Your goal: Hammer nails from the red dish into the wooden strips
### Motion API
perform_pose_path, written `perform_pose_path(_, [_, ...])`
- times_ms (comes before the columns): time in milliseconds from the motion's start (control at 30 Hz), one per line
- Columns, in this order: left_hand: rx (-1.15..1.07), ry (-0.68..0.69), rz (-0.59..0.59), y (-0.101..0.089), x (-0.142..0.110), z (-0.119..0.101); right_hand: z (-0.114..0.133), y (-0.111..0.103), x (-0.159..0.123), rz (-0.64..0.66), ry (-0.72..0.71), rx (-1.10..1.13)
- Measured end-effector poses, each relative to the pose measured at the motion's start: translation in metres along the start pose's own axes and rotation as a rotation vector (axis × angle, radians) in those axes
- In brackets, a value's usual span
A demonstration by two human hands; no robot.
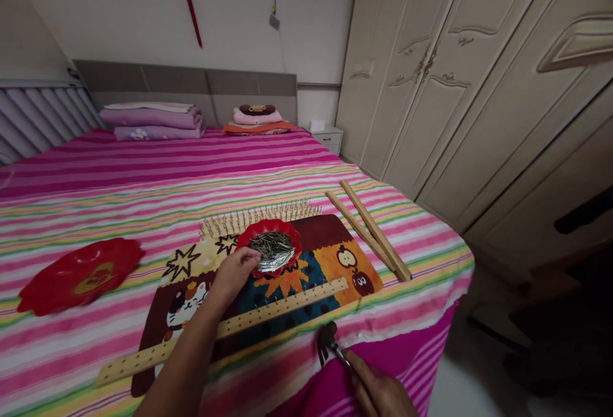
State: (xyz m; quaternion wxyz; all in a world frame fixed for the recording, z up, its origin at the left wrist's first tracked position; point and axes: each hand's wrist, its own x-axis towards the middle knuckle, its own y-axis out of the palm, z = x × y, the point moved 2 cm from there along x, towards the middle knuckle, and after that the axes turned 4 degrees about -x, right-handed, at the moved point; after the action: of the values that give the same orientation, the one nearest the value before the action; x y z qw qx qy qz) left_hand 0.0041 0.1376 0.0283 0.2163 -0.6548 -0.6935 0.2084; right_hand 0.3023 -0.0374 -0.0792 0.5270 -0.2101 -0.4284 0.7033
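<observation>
My left hand [239, 269] reaches to the near-left rim of a red scalloped bowl [243, 233]. Its fingers are pinched together at the edge of a heap of nails [272, 248] in the bowl; what they grip is too small to make out. My right hand [378, 388] is wrapped round the handle of a hammer [330, 337], its dark head over the bed's near edge. Between the hands, a long wooden strip [282, 306] with rows of holes lies across a patterned mat [292, 232]. Several nails stand upright in its right part; my left forearm hides some of it.
Behind the bowl lies wood studded with upright nails [261, 216]. Two plain wooden strips [376, 228] rest at the right on the striped bed [158, 212]. A red tray [81, 276] sits at the left. Folded bedding [153, 120] is by the headboard; a wardrobe [431, 72] stands right.
</observation>
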Motion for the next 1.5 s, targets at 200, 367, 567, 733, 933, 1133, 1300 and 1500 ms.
perform_pose_path(200, [-0.591,-0.284,-0.126,-0.029,-0.054,0.033,0.001,0.003,-0.001,0.032,0.002,-0.117])
perform_pose_path(367, [-0.463,-0.346,-0.106,-0.012,-0.085,0.056,0.006,0.002,0.0,0.025,-0.041,-0.19])
perform_pose_path(567, [-0.391,-0.294,-0.112,0.005,-0.09,0.048,0.005,0.004,-0.001,0.052,-0.029,-0.24])
perform_pose_path(733, [-0.246,-0.278,-0.146,0.007,-0.091,0.039,0.007,0.001,0.0,0.086,-0.012,-0.219])
perform_pose_path(933, [-0.097,-0.223,-0.159,0.009,-0.092,0.04,0.007,0.0,0.001,0.06,-0.01,-0.179])
perform_pose_path(1133, [0.02,-0.133,-0.157,0.012,-0.095,0.04,0.008,-0.004,0.0,0.028,0.08,0.125])
perform_pose_path(1300, [0.032,-0.07,-0.179,0.015,-0.096,0.043,0.056,-0.016,0.019,0.077,0.378,0.599])
perform_pose_path(1500, [0.03,-0.073,-0.182,0.018,-0.094,0.045,0.114,-0.029,0.072,0.092,0.27,0.789])
